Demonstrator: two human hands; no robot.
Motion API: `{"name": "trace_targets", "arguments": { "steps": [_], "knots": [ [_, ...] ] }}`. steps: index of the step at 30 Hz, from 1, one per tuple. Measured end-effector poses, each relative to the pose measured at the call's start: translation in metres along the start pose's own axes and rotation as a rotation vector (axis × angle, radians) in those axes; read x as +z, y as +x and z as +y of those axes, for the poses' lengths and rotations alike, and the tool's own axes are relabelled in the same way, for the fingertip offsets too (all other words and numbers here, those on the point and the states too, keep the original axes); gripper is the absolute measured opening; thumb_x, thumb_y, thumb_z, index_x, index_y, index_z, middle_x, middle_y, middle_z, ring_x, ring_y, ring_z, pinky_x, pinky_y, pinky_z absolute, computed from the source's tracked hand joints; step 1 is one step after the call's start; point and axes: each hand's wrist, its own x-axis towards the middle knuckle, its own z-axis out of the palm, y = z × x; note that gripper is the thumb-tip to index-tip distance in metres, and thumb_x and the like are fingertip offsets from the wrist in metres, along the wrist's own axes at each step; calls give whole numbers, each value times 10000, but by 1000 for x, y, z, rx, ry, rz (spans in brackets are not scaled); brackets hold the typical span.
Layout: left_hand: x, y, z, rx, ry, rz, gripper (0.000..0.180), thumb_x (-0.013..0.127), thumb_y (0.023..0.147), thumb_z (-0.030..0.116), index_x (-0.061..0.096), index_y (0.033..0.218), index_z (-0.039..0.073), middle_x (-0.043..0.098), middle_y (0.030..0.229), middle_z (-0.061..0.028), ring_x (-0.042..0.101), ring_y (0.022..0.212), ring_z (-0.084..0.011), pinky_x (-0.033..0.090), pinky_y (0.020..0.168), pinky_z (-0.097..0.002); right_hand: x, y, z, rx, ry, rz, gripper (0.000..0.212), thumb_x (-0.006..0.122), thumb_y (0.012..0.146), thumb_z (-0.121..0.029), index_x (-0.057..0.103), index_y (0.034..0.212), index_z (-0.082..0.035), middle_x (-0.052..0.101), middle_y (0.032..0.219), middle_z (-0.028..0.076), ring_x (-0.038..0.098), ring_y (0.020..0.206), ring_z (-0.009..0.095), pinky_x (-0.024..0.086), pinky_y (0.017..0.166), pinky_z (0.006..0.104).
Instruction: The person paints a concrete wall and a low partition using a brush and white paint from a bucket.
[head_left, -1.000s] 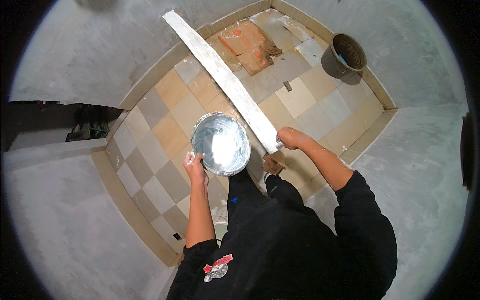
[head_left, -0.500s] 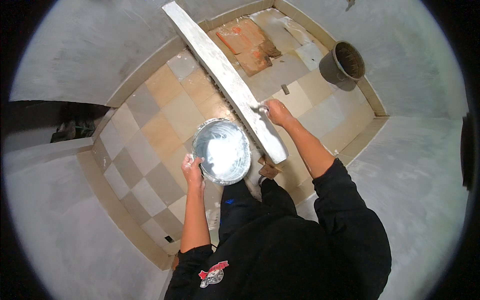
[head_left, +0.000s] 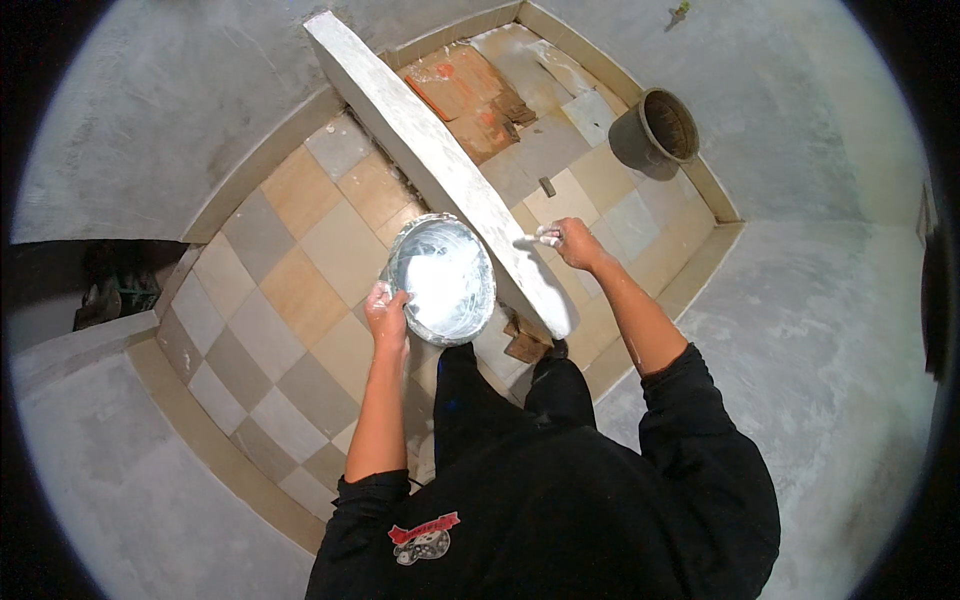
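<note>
In my left hand I hold a round basin by its left rim, fingers closed over the edge. White wet material coats the inside, and a bright glare hides part of it. My right hand is closed around a small white-coated brush. Its tip meets the top of a low, narrow partition wall, toward the near end. White covers that top, which runs from the far wall down to near my legs. The basin is just left of the partition.
A dark bucket stands by the right-hand wall. Stained cardboard lies on the tiles beyond the partition. A small block sits on that floor, and a brown block is at the partition's near end. Beige skirting edges the grey walls.
The view has shifted, so the room sits a little differently. My right hand and the brush are farther toward the partition's near end. The basin stays in my left hand.
</note>
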Motion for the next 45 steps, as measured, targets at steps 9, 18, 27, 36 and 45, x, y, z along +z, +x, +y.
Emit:
{"name": "trace_targets", "arguments": {
  "steps": [9,18,27,36,45],
  "knots": [
    [-1,11,3,11,-49,-19,246,574,759,-95,583,988,-5,653,934,-65,618,815,-160,493,746,-274,56,-22,41,-8,-114,-31,265,588,776,25,720,998,-40,688,910,249,667,892,417,529,796,466],
    [-6,26,-7,-41,6,-84,303,587,765,-83,593,1062,-22,648,1026,-83,611,913,-166,478,804,-273,42,-40,-7,24,-51,-3,189,598,772,-8,683,941,-15,670,875,244,651,881,420,516,800,487],
    [-5,31,-12,-41,-13,-59,277,581,778,-70,570,1052,-28,632,967,-83,622,862,-189,509,771,-302,76,-86,-6,-100,-186,-84,208,601,750,17,686,938,-9,678,936,254,657,931,423,527,802,475],
    [8,12,-7,58,-81,-56,258,569,780,-73,555,1031,-12,643,943,-92,641,810,-198,537,733,-320,63,-76,-9,-129,-218,-205,191,617,730,29,678,909,7,672,924,263,649,950,432,523,805,486],
    [33,-34,3,181,-96,74,216,575,769,-72,548,962,21,608,872,-52,599,745,-164,500,687,-296,81,-11,10,-329,-11,277,137,615,806,-51,679,917,-1,673,933,259,653,927,441,520,800,513]
  ]
}}
